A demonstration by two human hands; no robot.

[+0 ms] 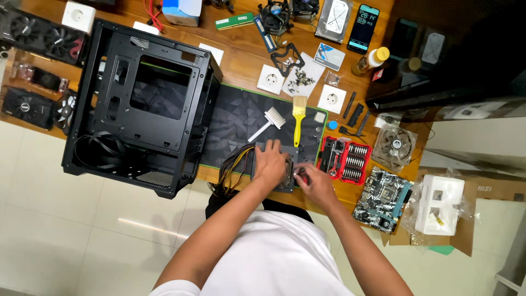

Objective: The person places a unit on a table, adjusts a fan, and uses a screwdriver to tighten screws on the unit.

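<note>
Grey power supply (289,156) under both hands (293,172)

matt black painted metal on the open computer case (143,104), sitting on a warm, smooth wooden table (241,57) with a soft sheen. the dark desk mat (236,118) looks like matt cloth, and the brush (298,118) has a glossy yellow plastic handle and pale bristles. the red bit set tray (346,159) is shiny plastic holding bright metal bits, and the floor tiles (66,230) are glossy.

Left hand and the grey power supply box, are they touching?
Touching. The head view shows the left hand lying flat on top of the grey power supply box, covering much of it.
</note>
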